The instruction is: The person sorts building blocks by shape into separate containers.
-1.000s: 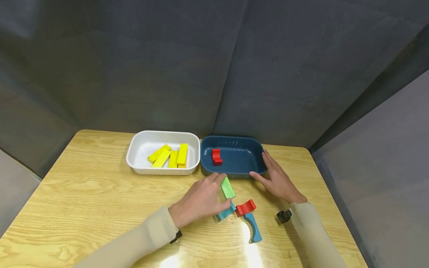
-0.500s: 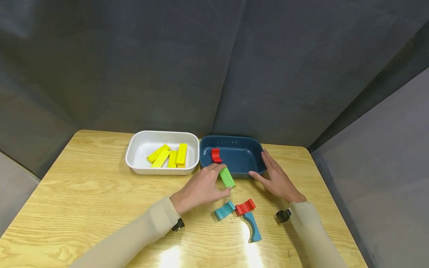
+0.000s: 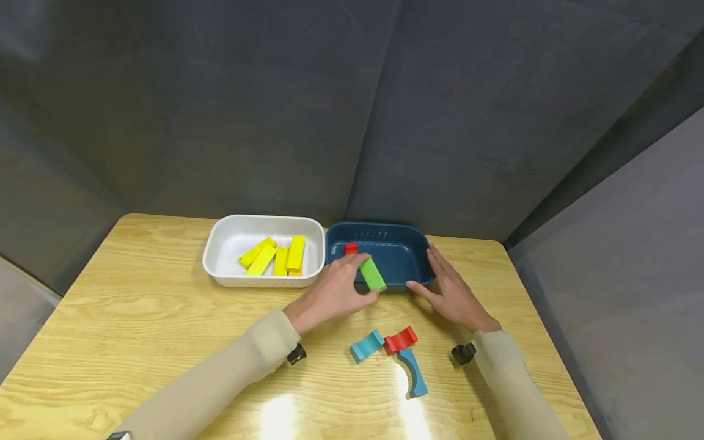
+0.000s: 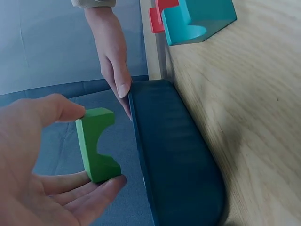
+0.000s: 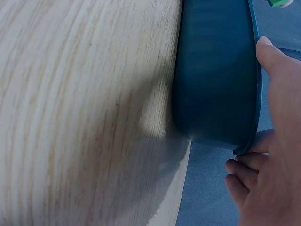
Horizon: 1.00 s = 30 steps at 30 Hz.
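My left hand (image 3: 334,288) pinches a green arch-shaped block (image 3: 373,275) between thumb and fingers, over the near rim of a dark blue tray (image 3: 404,253). The left wrist view shows the half-round notch of that block facing the tray. A red arch block (image 3: 351,248) lies inside the tray, partly hidden behind my left hand. My right hand (image 3: 455,297) rests against the tray's right end, fingers extended along the side and thumb at the near rim. Nearer on the table lie a teal arch block (image 3: 367,346), another red arch block (image 3: 401,340) and a larger blue arch block (image 3: 414,374).
A white tray (image 3: 258,282) stands just left of the blue one, with several yellow blocks (image 3: 296,252) inside. Both trays sit close to the wooden table's (image 3: 137,318) back edge, in front of a dark cloth wall (image 3: 264,122).
My left hand has lifted the green block from beside the teal one and carried it away from me to the blue tray's near rim. The right hand has stayed at the tray.
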Each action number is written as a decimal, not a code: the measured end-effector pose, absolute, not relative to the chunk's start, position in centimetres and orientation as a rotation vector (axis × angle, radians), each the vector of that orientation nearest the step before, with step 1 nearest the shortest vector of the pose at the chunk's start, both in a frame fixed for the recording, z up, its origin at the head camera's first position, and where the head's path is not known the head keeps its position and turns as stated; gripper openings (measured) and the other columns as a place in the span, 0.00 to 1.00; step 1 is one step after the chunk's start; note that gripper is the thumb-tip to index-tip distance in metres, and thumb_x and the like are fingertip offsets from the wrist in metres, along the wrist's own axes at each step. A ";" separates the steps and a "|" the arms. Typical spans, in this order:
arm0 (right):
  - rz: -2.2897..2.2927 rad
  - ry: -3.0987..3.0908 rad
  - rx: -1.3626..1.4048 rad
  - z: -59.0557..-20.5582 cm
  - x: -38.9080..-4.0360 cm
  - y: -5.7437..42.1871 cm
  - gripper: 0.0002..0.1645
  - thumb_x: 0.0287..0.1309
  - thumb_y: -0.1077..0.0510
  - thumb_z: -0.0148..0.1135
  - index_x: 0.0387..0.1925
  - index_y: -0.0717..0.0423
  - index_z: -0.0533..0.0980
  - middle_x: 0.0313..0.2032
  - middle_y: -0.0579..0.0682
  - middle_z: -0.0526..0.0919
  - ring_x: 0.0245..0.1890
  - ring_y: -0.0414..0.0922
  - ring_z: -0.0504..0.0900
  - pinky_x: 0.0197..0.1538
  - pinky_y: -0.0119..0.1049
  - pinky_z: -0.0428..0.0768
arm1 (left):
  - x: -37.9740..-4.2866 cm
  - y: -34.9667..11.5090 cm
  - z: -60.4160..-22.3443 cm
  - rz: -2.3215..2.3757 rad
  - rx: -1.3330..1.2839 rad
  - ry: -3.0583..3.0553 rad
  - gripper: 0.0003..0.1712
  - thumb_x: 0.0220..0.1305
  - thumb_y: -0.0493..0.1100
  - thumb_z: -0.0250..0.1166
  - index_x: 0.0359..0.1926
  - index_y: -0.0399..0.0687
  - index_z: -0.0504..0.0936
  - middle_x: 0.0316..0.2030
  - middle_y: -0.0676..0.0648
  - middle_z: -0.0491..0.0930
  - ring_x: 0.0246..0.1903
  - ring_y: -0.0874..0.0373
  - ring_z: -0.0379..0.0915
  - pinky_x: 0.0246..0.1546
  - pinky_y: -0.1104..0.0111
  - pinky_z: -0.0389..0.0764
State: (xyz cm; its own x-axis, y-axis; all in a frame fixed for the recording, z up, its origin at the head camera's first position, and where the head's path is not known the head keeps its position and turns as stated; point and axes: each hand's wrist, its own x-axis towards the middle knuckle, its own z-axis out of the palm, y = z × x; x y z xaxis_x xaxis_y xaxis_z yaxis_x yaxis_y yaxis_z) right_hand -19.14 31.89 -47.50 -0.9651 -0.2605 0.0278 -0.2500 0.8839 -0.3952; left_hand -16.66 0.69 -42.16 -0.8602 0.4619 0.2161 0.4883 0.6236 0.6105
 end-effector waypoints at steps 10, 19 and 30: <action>-0.619 3.024 -0.402 -47.6 -19.2 31.8 0.65 0.71 0.24 0.58 0.87 0.56 0.42 0.87 0.53 0.38 0.84 0.64 0.49 0.79 0.69 0.56 | -18.4 1.5 -42.5 -1.036 -0.771 -2.828 0.43 0.65 0.53 0.73 0.75 0.39 0.71 0.60 0.42 0.82 0.37 0.57 0.79 0.34 0.75 0.81; -0.647 3.015 -0.401 -47.5 -18.9 31.8 0.64 0.71 0.25 0.59 0.88 0.54 0.41 0.87 0.52 0.38 0.85 0.63 0.48 0.79 0.69 0.55 | -20.1 2.4 -42.8 -0.941 -0.736 -2.815 0.43 0.63 0.56 0.74 0.73 0.40 0.74 0.57 0.44 0.83 0.39 0.55 0.78 0.40 0.67 0.81; -0.646 3.015 -0.400 -47.6 -19.0 31.9 0.64 0.71 0.25 0.59 0.88 0.54 0.41 0.87 0.53 0.38 0.84 0.63 0.48 0.79 0.70 0.55 | -20.9 3.1 -43.3 -0.981 -0.739 -2.855 0.43 0.63 0.55 0.74 0.73 0.41 0.72 0.50 0.42 0.83 0.40 0.54 0.76 0.41 0.67 0.81</action>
